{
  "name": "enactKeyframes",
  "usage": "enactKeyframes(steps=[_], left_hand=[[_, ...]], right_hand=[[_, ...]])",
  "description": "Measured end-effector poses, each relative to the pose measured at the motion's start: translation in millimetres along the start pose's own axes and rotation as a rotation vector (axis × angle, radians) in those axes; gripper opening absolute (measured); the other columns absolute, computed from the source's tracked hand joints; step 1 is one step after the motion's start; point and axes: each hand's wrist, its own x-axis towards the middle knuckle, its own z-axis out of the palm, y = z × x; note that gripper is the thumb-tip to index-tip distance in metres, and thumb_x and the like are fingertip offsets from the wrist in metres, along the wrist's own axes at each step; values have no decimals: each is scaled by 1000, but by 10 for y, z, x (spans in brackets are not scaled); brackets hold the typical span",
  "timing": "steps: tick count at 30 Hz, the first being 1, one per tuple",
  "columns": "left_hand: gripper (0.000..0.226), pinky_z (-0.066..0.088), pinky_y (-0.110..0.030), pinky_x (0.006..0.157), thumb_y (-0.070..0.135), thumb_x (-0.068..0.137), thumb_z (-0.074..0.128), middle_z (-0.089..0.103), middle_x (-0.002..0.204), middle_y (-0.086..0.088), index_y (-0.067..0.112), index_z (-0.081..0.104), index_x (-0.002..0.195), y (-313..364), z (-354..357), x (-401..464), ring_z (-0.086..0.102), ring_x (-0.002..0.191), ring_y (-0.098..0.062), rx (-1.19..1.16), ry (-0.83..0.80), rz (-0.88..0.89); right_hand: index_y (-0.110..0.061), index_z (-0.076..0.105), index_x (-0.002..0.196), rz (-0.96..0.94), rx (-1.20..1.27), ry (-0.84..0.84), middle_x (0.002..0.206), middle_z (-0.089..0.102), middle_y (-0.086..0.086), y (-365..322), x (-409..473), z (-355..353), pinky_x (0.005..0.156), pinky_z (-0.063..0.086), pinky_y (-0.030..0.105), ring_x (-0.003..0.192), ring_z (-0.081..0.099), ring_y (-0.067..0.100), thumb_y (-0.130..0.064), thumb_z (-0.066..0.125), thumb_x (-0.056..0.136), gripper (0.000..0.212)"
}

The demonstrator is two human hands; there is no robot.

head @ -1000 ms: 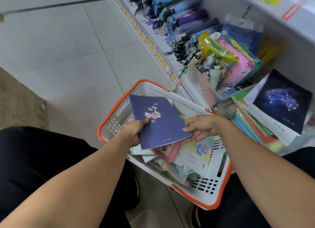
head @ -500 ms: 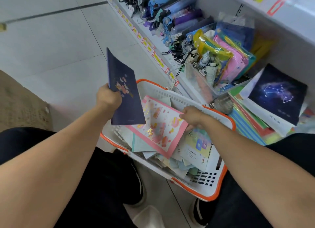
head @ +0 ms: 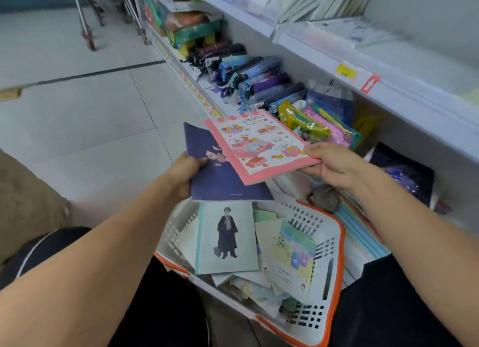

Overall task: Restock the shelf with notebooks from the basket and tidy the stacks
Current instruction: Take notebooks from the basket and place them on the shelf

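While left hand (head: 182, 174) grips navy notebook (head: 223, 183), right hand (head: 334, 165) holds pink notebook (head: 259, 145).

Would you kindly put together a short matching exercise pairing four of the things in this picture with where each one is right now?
Things:
1. dark blue notebook
2. pink-bordered notebook
3. pale notebook with a robed figure
4. folded umbrellas

Places:
A. lying on top in the basket
B. held by the right hand
C. lined up on the bottom shelf
D. held by the left hand

Pairs: 1-D, 2-B, 3-A, 4-C
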Motion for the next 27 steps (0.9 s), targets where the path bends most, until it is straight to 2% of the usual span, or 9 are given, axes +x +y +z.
enactKeyframes(steps=[1,4,7,9,12,15,22,25,27], left_hand=[[20,59,-34,63,14,102,43,71,96,-8,15,62,111,30,100,-30,73,73,-17,-104,-39,-46],[62,54,-53,88,60,86,54,69,117,-15,16,58,129,158,343,-67,67,104,-35,-292,-137,-152],[46,57,-54,79,24,91,64,69,117,-15,17,50,134,301,500,1,68,101,-37,-267,-233,-62],[48,59,-50,73,0,91,57,68,118,-16,16,47,135,435,565,81,70,97,-37,-243,-283,-18],[44,60,-47,68,0,92,54,69,116,-16,14,50,133,804,691,143,72,91,-34,-225,-377,14],[39,60,-43,62,9,94,55,71,110,-15,12,52,133,1251,907,230,73,83,-31,-155,-405,21],[33,61,-36,62,34,97,54,74,105,-12,10,62,118,2159,1696,490,74,81,-26,57,-449,136],[37,59,-31,80,21,94,61,70,114,-13,-1,58,123,2335,2009,691,70,98,-22,51,-450,230],[41,57,-29,86,1,89,63,66,110,-17,-7,50,127,2369,2241,861,66,97,-22,54,-364,310]], right_hand=[[-4,53,101,1,34,4,104,68,18,37,-4,22,55,61,32,78,72,21,-2,48,100,5],[-8,56,97,-80,-112,84,99,70,14,59,-74,99,64,60,31,80,69,18,-7,56,98,2],[-10,61,101,-214,-340,147,96,70,8,-43,-235,105,73,54,32,81,64,15,-17,61,96,8],[-10,58,111,-175,-260,78,103,72,9,-156,-364,78,74,58,36,88,68,18,-15,60,97,15],[-15,54,122,-120,-11,-105,111,73,12,-456,-534,30,70,61,42,96,72,23,-9,60,96,27],[-20,57,126,-164,-37,-168,110,74,10,-817,-655,-14,52,59,31,83,72,22,-21,59,97,28],[-15,60,123,-322,220,91,111,72,10,-1556,-452,-239,33,43,18,80,69,22,-4,53,99,28],[-11,60,105,-325,396,123,94,70,10,-1874,-221,-366,34,46,19,61,71,20,2,47,99,19],[-9,57,95,-314,493,151,90,65,12,-2071,5,-442,36,49,21,66,68,25,6,41,100,23]])
